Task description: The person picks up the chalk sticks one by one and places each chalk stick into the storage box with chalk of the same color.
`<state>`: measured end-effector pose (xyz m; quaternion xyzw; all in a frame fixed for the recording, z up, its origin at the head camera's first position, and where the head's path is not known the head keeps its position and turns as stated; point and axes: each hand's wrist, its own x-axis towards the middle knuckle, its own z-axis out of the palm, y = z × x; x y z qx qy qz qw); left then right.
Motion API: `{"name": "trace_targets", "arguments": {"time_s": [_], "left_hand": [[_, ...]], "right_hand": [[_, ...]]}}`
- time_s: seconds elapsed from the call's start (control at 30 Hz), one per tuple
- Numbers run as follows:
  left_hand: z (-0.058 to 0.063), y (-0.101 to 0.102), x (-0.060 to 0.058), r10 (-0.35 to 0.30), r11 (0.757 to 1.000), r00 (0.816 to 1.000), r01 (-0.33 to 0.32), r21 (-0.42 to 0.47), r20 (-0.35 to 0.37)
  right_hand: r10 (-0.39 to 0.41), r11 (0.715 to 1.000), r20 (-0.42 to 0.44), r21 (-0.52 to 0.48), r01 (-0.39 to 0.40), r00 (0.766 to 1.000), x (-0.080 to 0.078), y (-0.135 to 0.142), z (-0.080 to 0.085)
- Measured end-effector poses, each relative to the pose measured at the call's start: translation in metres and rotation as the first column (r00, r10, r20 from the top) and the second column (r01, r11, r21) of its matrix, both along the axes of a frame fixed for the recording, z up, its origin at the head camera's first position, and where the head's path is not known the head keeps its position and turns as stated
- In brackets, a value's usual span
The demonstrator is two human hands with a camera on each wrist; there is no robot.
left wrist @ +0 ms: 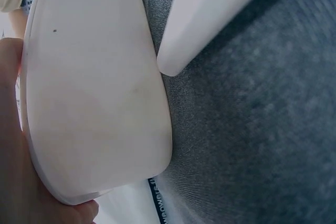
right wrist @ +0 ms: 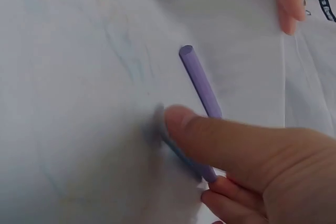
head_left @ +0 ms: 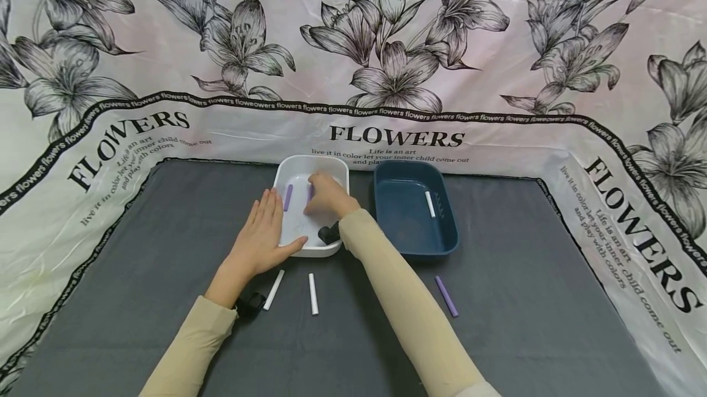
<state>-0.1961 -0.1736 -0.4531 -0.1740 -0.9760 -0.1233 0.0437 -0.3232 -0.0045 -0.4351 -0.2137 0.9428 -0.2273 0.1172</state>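
In the head view, my right hand [head_left: 327,196] reaches into the white tray [head_left: 298,248]. Its thumb and fingers pinch a purple chalk stick [right wrist: 181,153], partly hidden by the thumb in the right wrist view. A second purple chalk stick [head_left: 288,197] lies to its left on the tray floor. My left hand [head_left: 261,234] rests along the tray's left and front rim, fingers straight and thumb spread. In the left wrist view, a white chalk stick [left wrist: 202,17] lies on the cloth close by the tray's outer wall.
A dark blue tray [head_left: 409,243] stands right of the white one, with a white chalk stick [head_left: 429,204] inside. In front lie another white chalk stick [head_left: 313,294] and a purple chalk stick [head_left: 446,296] on the grey cloth [head_left: 353,354]. A flower-printed border surrounds it.
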Motion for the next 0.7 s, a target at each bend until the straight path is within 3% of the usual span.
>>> {"name": "trace_targets", "arguments": {"time_s": [0.27,0.3,0.5,0.53,0.7], "left_hand": [[0.002,0.001,0.001,0.001,1.0,1.0,-0.001,-0.003,-0.011],[0.002,0.001,0.001,0.001,1.0,1.0,-0.001,-0.003,-0.009],[0.002,0.001,0.0,0.006,1.0,1.0,-0.006,-0.006,0.003],[0.002,0.001,0.0,0.006,1.0,1.0,-0.006,-0.007,0.001],[0.003,0.002,0.001,0.004,1.0,1.0,-0.004,-0.004,0.001]], "right_hand": [[-0.001,1.0,0.016,-0.007,0.001,1.0,-0.001,0.0,-0.005],[0.001,1.0,0.011,-0.01,-0.001,1.0,-0.011,0.0,-0.017],[-0.006,1.0,0.015,-0.006,0.006,1.0,-0.012,-0.001,-0.018],[-0.01,1.0,0.023,0.0,0.01,1.0,-0.003,-0.001,-0.006],[-0.015,1.0,0.028,-0.008,0.015,1.0,-0.003,-0.001,-0.006]]}}
